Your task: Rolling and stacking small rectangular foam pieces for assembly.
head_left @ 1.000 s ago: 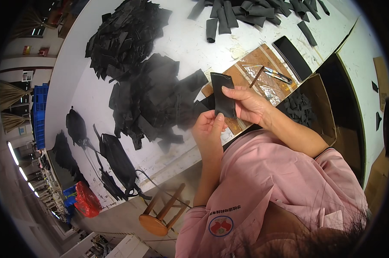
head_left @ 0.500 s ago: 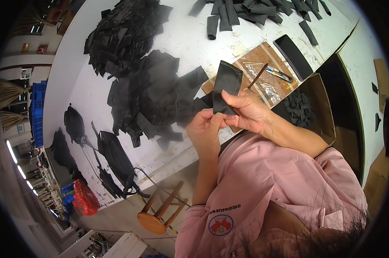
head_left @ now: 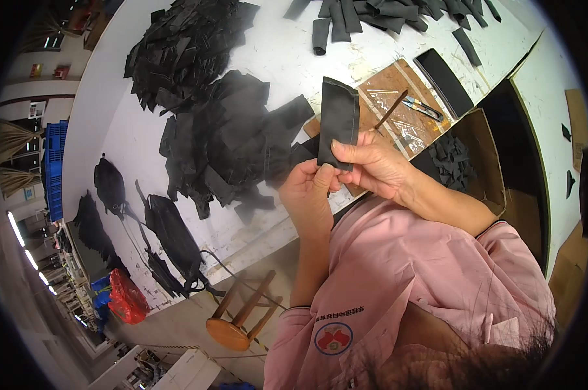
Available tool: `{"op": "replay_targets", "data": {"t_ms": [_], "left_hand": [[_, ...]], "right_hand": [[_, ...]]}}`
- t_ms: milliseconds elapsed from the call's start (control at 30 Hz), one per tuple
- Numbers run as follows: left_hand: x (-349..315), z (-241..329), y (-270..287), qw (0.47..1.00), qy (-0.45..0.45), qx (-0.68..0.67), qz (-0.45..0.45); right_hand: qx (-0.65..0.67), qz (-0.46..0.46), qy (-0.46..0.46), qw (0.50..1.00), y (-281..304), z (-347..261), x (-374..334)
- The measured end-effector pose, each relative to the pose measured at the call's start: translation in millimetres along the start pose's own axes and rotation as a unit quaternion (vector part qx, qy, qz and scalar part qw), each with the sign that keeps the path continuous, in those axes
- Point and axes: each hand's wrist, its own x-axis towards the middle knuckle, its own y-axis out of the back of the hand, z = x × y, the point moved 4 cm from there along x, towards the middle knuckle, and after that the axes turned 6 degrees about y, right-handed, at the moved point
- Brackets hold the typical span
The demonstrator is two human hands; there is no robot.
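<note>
Black fabric fills my remote feed, and I've got the action right at centre! One black strip stands raised over the near edge of the white tabletop, its long end pointing at twelve, a pale stitch-like line down its three o'clock side. Call that strip the middle of my clock. At seven, the left hand pinches the bottom corner, thumb over fingers; at half past four, the right hand clamps the lower part, thumb pressed flat across the face. Both grips sit low, and there's my worry: with nothing supporting the upper end, it could flop or twist. If those thumbs pull against each other, I'd fear a puckered seam or a slipped corner. Exactly what the fingertips do behind the cloth, I can't tell.

Trouble elsewhere? Over at nine lies a loose pile of flat pieces; drop the strip there and, black on black, it could vanish. Out at three, on the brown board, lie the snips; a careless sweep of the right forearm could knock them toward the open cardboard box just past three.
</note>
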Motion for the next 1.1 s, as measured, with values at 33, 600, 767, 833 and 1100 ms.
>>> {"op": "replay_targets", "data": {"t_ms": [33, 600, 767, 833, 1100], "left_hand": [[-1, 0, 0, 1.0, 0.0, 0.001, 0.006], [2, 8, -4, 0.997, 0.009, 0.068, 0.025], [1, 11, -4, 0.996, 0.013, 0.085, 0.04], [0, 11, -3, 0.995, 0.012, 0.088, 0.048], [1, 12, -3, 0.997, 0.017, 0.073, 0.032]], "right_hand": [[0.0, 0.0, 0.0, 1.0, 1, 1, 0], [0.04, 0.025, -0.023, 0.999, 3, 6, 2], [0.047, 0.03, -0.027, 0.998, 2, 8, 3], [0.045, 0.043, -0.029, 0.998, 3, 9, 3], [0.077, 0.028, -0.05, 0.995, 5, 13, 6]]}}
